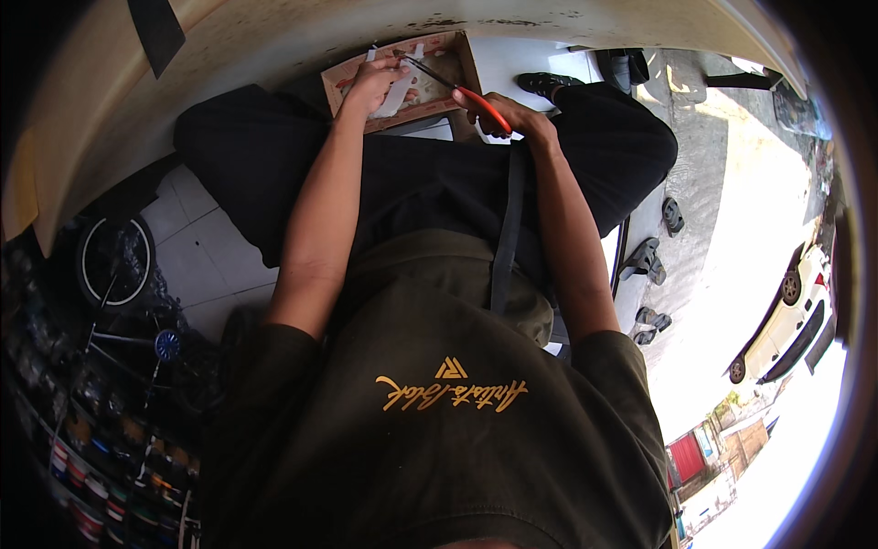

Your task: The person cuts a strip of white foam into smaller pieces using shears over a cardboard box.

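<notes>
My right hand (pixel 503 114) is wrapped round the curved red handle of what look like long-nose pliers (pixel 444 80). Their long dark jaws point up and left, and the tip meets the fingertips of my left hand (pixel 370 84). Those fingers are pinched together on something too small to make out. A white strip (pixel 395 95) hangs beside the left hand, and I cannot tell whether the fingers hold it. Both hands are over a shallow brownish box (pixel 471 71) with small loose bits inside, lying beyond my lap.
A pale curved panel (pixel 283 57) arches close beyond the box. My dark-trousered knees (pixel 233 137) spread to both sides. On the right, sandals (pixel 646 260) lie on the floor and a white car (pixel 796 316) stands outside. A spoked wheel (pixel 114 261) and crowded shelves (pixel 101 457) are at left.
</notes>
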Demonstrator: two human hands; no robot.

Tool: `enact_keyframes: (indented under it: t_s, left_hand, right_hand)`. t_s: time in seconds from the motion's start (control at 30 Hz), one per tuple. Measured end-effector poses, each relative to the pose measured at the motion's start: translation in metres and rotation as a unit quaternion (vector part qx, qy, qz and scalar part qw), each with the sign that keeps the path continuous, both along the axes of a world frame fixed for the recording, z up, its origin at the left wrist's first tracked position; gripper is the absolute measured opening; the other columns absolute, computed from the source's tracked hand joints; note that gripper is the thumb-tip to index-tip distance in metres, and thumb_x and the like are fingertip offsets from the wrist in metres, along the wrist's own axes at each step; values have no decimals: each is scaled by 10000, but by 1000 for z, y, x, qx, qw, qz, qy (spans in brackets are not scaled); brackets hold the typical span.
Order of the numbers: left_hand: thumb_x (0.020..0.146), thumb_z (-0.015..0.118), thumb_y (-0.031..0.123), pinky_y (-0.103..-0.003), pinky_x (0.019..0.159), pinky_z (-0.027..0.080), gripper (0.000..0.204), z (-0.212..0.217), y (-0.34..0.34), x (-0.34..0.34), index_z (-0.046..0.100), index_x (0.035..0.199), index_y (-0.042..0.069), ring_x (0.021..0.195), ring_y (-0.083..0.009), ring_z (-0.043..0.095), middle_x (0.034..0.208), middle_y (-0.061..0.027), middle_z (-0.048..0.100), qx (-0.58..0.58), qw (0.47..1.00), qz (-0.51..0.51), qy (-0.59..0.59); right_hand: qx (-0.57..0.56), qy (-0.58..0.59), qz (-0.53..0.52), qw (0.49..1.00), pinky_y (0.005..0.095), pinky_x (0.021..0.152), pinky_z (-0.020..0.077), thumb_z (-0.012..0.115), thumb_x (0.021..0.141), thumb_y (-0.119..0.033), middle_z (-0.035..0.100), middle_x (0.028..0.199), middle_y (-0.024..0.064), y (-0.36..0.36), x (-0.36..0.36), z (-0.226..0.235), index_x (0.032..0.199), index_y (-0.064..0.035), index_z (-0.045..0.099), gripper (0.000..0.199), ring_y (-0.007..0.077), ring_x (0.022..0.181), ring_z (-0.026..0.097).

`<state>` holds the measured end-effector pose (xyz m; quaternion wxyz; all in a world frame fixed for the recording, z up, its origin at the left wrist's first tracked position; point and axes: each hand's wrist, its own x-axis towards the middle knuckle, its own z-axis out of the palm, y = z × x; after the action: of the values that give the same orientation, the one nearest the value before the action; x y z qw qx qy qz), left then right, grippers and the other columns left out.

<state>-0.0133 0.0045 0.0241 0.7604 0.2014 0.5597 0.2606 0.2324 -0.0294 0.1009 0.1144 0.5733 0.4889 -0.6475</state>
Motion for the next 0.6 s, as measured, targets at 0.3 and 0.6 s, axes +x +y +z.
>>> enact_keyframes:
  t_s: [0.3, 0.6]
  left_hand:
    - [776, 699, 53, -262, 538, 502, 291, -11, 0, 0, 545, 998, -53, 628, -151, 595, 866, -120, 639, 29, 997, -60, 34]
    - [776, 710, 91, -252, 555, 499, 288, -8, 0, -4, 570, 980, -56, 625, -136, 590, 875, -93, 641, 58, 994, -85, -23]
  right_hand:
    - [33, 15, 19, 999, 301, 530, 376, 451, 677, -818, 472, 572, 35, 0, -1, 3, 693, -40, 597, 792, 149, 564, 459]
    - [88, 26, -11, 996, 254, 368, 268, 506, 765, -703, 328, 440, -49, -4, 1, -11, 512, -98, 440, 659, 67, 381, 325]
